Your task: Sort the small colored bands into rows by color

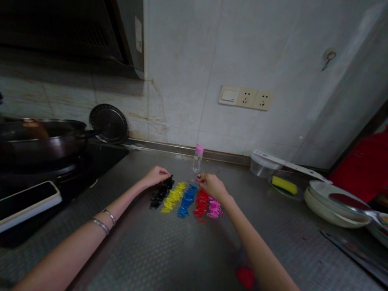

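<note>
Small rubber bands lie sorted by colour in short rows on the metal counter (162,257): black bands (160,196), yellow bands (173,197), blue bands (186,201), red bands (201,205) and pink bands (214,208). My left hand (155,177) is closed, its fingertips pinched at the far end of the black row; what lies between them is too small to make out. Above the red row, my right hand (212,186) pinches a small bunch of rubber bands (200,176) with yellow and dark bits showing. Just behind the rows, a clear bottle (197,160) with a pink cap stands upright.
To the left is a stove with a wok (49,136), a round lid (109,123) and a white-edged device (5,214). On the right sit a plastic ladle (266,165), a yellow sponge (284,185), stacked bowls (333,212) and a red thermos (377,161). A red object (245,277) lies beside my right forearm.
</note>
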The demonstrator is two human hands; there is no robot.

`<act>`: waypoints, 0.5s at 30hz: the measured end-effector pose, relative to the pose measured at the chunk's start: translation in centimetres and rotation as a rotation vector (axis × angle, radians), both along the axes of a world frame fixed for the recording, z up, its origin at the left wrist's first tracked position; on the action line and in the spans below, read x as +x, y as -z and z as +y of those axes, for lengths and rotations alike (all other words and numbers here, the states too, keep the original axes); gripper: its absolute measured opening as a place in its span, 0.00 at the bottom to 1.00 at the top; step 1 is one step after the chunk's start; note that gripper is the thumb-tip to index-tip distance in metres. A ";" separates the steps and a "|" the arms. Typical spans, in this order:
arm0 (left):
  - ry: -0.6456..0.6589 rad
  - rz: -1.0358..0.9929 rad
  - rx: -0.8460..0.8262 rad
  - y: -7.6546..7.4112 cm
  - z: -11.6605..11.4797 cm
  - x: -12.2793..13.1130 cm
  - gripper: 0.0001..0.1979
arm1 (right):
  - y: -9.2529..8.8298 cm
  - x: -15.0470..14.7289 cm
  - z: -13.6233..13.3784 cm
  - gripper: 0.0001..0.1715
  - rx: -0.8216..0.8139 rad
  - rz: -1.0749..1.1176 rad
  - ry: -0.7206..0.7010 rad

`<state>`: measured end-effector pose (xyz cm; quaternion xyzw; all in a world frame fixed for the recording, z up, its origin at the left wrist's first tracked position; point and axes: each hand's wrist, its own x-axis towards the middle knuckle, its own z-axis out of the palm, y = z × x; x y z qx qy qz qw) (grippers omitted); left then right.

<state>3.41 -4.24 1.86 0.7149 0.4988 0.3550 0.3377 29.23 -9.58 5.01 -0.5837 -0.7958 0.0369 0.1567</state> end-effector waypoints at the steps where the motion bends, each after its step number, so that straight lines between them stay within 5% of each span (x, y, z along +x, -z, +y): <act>1: -0.019 -0.009 -0.001 0.1 -0.2 -0.2 0.13 | 0.2 -0.2 -0.1 0.11 -0.007 0.006 0.006; 15: -0.203 -0.202 0.010 0.3 -2.6 -0.1 0.18 | 1.1 2.9 0.6 0.19 0.082 0.125 0.063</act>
